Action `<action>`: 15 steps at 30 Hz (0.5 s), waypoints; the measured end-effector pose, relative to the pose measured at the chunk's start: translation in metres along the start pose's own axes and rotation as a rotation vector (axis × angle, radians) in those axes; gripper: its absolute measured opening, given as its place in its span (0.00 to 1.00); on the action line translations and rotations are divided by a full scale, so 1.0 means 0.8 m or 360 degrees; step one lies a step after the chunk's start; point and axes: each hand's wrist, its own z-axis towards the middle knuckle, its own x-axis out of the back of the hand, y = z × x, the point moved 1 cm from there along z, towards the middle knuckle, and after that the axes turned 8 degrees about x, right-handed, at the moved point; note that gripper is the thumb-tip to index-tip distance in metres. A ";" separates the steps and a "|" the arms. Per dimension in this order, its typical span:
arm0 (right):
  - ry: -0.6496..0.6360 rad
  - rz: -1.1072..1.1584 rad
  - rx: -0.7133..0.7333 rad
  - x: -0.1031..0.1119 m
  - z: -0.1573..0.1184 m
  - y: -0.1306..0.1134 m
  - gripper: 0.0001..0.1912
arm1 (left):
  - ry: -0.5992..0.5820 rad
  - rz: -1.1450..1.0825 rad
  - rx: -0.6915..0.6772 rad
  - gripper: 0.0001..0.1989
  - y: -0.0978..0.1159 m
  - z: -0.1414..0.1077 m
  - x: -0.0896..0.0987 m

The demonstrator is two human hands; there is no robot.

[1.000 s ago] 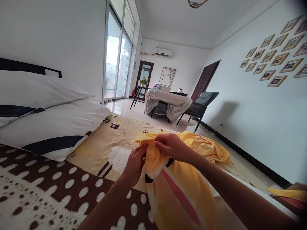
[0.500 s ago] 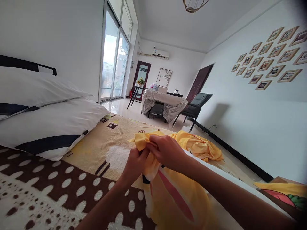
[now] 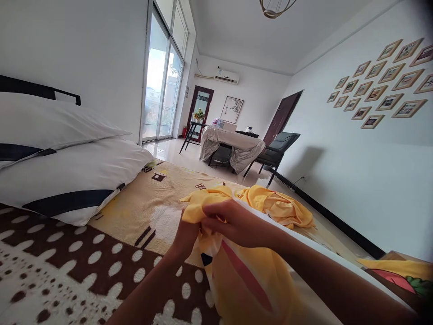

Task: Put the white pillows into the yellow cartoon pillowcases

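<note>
A yellow printed cloth (image 3: 270,264) with a long pink shape lies in front of me, its upper end bunched and raised. My left hand (image 3: 186,232) is closed around the gathered end, its fingers mostly hidden behind the fabric. From the right, my right hand (image 3: 232,220) pinches the same bunch, with thumb and fingers against the left hand. A yellow flap stands up over both hands. Just beyond them rests a crumpled heap of yellow fabric (image 3: 280,205). A white strip (image 3: 324,246) runs behind my right forearm.
Two white pillows (image 3: 77,167) with dark bands are stacked at left on a beige and brown patterned blanket (image 3: 135,225). More yellow printed fabric (image 3: 399,268) shows at the right edge. Farther off stand a covered table (image 3: 233,140) and a black chair (image 3: 277,149).
My left hand has shifted slightly left and down, now more covered by cloth. The right hand's grip has moved left and down, and the yellow flap has folded over the left fingers.
</note>
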 end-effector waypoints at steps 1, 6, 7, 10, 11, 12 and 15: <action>-0.0159 0.0185 -0.0019 0.005 0.002 0.005 0.14 | -0.0007 -0.0020 0.0000 0.08 -0.002 0.002 0.002; 0.0337 0.0357 -0.0481 0.035 0.010 0.059 0.16 | -0.0036 -0.0043 0.0024 0.09 -0.005 0.013 0.005; 0.0392 0.0267 -0.0572 0.035 0.011 0.069 0.14 | -0.0039 -0.0026 0.0037 0.11 -0.006 0.015 0.005; 0.0272 0.0214 -0.0662 0.022 0.011 0.086 0.15 | -0.0058 0.0032 0.0090 0.12 -0.007 0.018 0.005; 0.0233 0.0244 -0.0645 0.016 0.011 0.087 0.16 | -0.0063 0.0042 0.0096 0.12 -0.007 0.017 0.005; 0.0222 0.0262 -0.0625 0.010 0.012 0.087 0.16 | -0.0063 0.0045 0.0089 0.12 -0.006 0.016 0.004; 0.0272 0.0262 -0.0621 0.000 0.013 0.082 0.15 | -0.0015 -0.0014 0.0068 0.08 0.000 0.010 0.002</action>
